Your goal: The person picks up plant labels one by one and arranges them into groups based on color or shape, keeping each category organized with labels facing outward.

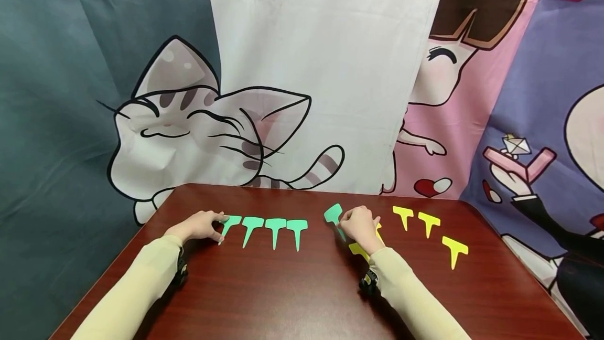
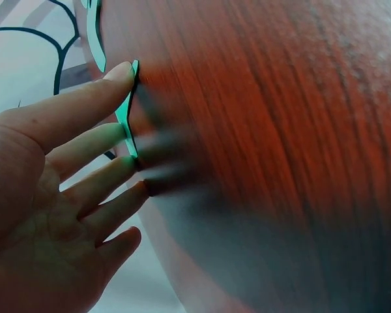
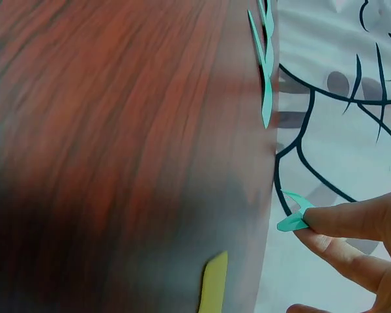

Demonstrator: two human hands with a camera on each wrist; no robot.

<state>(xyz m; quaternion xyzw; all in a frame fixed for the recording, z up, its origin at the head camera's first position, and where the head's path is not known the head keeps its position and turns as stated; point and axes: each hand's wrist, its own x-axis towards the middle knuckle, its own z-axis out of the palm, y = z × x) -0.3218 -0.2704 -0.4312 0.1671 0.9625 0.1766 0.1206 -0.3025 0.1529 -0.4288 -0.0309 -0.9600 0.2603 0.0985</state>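
Note:
My left hand [image 1: 200, 225] is at the table's left, fingers extended, its thumb and fingertips touching the leftmost green T-shaped plant label [image 1: 233, 221]. To its right three more green labels lie in a row, the last of them a green label [image 1: 297, 227] with its stem toward me. My right hand [image 1: 360, 227] pinches another green plant label [image 3: 294, 223] between thumb and finger, tilted and over the table. Beneath that hand a yellow plant label [image 1: 359, 251] lies partly hidden by the wrist, and another yellow label shows past the fingers.
Three yellow labels lie apart at the right, the nearest being a yellow label [image 1: 455, 250]. The red-brown wooden table [image 1: 264, 293] ends at a printed cloth backdrop [image 1: 330, 67] behind. Both wrists carry dark camera mounts.

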